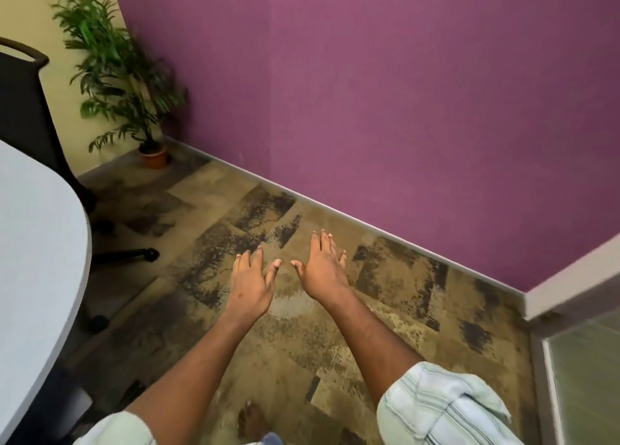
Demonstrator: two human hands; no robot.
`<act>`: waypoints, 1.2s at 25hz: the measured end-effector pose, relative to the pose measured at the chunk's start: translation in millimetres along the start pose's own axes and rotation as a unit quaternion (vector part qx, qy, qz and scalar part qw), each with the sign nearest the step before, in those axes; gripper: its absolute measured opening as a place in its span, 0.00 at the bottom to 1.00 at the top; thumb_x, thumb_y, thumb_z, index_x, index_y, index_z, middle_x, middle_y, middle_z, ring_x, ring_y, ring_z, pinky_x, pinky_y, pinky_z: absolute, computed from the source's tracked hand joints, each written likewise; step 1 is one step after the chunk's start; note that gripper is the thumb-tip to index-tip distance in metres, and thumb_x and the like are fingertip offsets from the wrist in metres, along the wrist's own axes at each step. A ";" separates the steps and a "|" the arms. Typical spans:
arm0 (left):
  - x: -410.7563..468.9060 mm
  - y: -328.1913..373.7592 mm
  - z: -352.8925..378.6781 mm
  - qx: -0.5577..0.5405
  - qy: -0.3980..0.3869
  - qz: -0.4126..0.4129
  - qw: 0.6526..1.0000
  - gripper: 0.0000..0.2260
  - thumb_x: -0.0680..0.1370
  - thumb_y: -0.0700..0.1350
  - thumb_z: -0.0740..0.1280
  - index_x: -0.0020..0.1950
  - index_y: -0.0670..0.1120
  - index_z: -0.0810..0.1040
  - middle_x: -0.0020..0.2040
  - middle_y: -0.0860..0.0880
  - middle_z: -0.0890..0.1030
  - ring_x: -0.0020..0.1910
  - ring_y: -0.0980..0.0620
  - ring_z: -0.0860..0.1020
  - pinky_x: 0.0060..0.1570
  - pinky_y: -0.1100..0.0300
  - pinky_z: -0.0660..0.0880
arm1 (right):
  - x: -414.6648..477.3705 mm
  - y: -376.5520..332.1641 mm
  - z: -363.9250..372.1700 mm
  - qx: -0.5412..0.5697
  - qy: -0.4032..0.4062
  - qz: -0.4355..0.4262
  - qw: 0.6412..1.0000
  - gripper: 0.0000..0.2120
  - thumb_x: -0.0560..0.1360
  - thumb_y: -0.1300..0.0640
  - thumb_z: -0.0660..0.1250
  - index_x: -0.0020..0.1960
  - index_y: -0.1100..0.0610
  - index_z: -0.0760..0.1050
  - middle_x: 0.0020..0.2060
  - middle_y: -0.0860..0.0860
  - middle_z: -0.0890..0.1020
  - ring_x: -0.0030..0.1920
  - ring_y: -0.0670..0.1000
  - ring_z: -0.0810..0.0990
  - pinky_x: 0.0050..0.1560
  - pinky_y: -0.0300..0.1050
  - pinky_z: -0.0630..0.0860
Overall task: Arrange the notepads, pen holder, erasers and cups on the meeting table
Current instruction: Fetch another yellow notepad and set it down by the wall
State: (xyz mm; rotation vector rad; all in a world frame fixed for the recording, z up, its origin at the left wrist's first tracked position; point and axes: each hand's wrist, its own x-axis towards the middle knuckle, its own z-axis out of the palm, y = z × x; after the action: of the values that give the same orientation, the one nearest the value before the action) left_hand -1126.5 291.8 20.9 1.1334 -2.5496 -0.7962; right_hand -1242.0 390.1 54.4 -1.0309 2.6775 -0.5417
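From my head camera I see both my arms stretched forward over the carpet (302, 344), which is patterned in tan and dark patches. My left hand (251, 286) is palm down with the fingers straight and slightly spread, and it holds nothing. My right hand (323, 270) is just beside it, also palm down, fingers straight and close together, thumb pointing toward the left hand, and it holds nothing. The two thumbs are near each other but apart. Neither hand touches anything.

The table (40, 243) is at the left edge of the view, well apart from my hands. Only a pale, rounded part of its top shows. Behind it stands a black chair (23, 102), and one leg of a wheeled base (151, 254) sticks out past the table's edge onto the carpet.

In the far corner a leafy plant (117, 75) grows upright in a small brown pot (155, 155) on the floor, where a cream wall (63, 85) meets the purple wall (369, 92). A pale skirting (369, 224) runs along the foot of the purple wall. At the lower right is a frosted glass panel (587, 377) in a grey frame.

My pale striped right sleeve (446, 407) is rolled up near the elbow, and the left sleeve (117, 431) shows at the bottom edge. A bare foot (250, 421) is blurred between them.
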 end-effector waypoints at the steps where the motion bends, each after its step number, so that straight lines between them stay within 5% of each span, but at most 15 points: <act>1: 22.7 -5.9 -0.4 -0.010 -0.005 -0.015 1.000 0.29 0.80 0.59 0.52 0.76 0.43 0.60 0.73 0.38 0.64 0.73 0.40 0.59 0.73 0.48 0.57 | 24.4 -8.3 3.8 0.005 -0.020 -0.001 1.000 0.37 0.78 0.43 0.60 0.78 0.56 0.46 0.78 0.55 0.47 0.78 0.54 0.44 0.74 0.62 0.45; 16: 239.7 -128.5 -81.4 0.036 0.097 -0.145 0.984 0.30 0.79 0.60 0.53 0.75 0.44 0.60 0.73 0.37 0.64 0.74 0.39 0.58 0.74 0.48 0.56 | 278.4 -177.5 82.0 -0.006 -0.105 -0.141 0.984 0.35 0.78 0.46 0.61 0.77 0.56 0.48 0.78 0.54 0.50 0.77 0.54 0.46 0.73 0.62 0.49; 30: 370.3 -227.6 -164.2 -0.001 0.242 -0.405 0.882 0.29 0.80 0.61 0.50 0.77 0.47 0.57 0.76 0.43 0.61 0.76 0.44 0.57 0.74 0.47 0.58 | 462.5 -374.9 157.4 -0.025 -0.229 -0.403 0.886 0.37 0.78 0.42 0.60 0.78 0.55 0.46 0.78 0.53 0.48 0.78 0.53 0.44 0.74 0.61 0.47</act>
State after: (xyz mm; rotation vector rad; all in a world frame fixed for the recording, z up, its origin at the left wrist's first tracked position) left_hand -1166.7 -171.1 25.8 2.1198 -1.6232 -0.5441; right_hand -1302.6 -222.4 33.2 -1.9971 1.7812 -0.2891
